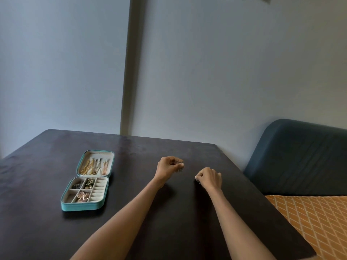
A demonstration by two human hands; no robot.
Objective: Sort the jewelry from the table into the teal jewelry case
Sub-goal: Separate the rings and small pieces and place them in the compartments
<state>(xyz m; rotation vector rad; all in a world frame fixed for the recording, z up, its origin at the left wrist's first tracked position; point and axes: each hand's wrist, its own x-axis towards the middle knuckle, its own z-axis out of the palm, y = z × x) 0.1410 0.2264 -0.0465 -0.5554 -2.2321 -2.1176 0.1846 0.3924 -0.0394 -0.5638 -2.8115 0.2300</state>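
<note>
The teal jewelry case (pixel 82 206) lies open on the left of the dark table (pixel 47 231). Gold chains hang in its lid (pixel 95 165), and earrings fill some tray compartments; the ring rolls look bare. My left hand (pixel 168 167) is curled over the table's far middle, fingers pinched on a small silvery piece of jewelry (pixel 180 168). My right hand (pixel 209 178) rests just to the right, its fingertips closed on another small dark piece (pixel 197 181) that is mostly hidden. Both hands are well to the right of the case.
The table's right edge runs diagonally beside a blue upholstered headboard (pixel 300 156) and an orange patterned bedcover (pixel 315 222). A grey wall with a vertical beige strip (pixel 131 72) stands behind the table.
</note>
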